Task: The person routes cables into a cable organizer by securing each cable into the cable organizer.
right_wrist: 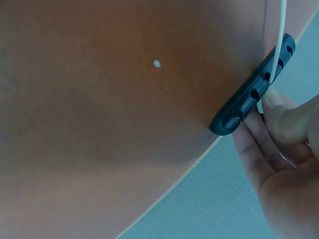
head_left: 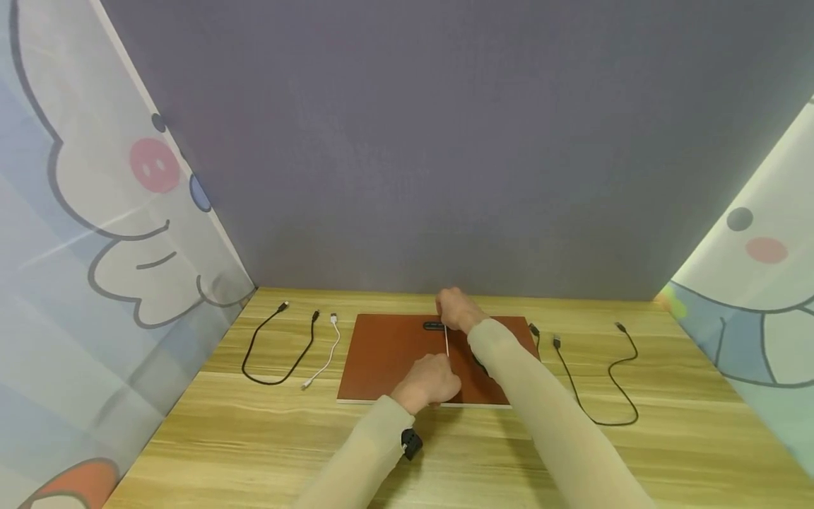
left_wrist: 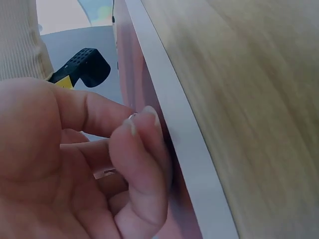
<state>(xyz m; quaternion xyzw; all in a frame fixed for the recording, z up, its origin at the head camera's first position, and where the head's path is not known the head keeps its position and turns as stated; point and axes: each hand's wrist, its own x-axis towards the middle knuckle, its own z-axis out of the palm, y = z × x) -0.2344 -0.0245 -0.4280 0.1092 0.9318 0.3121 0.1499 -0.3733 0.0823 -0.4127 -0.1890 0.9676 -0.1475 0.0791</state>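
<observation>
A black cable clip holder (head_left: 434, 326) with a row of slots lies at the far edge of a reddish-brown board (head_left: 388, 357). A thin white cable (head_left: 446, 343) runs taut between my two hands, and in the right wrist view the white cable (right_wrist: 280, 37) passes over the clip holder (right_wrist: 245, 97) at one of its slots. Just behind the holder, my right hand (head_left: 459, 309) pinches the cable's far end, thumb close to the slots. Near the board's front edge my left hand (head_left: 427, 382) pinches the near end, mostly hidden by the fingertips.
Left of the board lie a looped black cable (head_left: 270, 383) and a short white cable (head_left: 331, 350). On the right lies another black cable (head_left: 612, 424), with a black plug (head_left: 534, 329) beside the board. A grey wall (head_left: 407, 177) rises behind the wooden table (head_left: 254, 438).
</observation>
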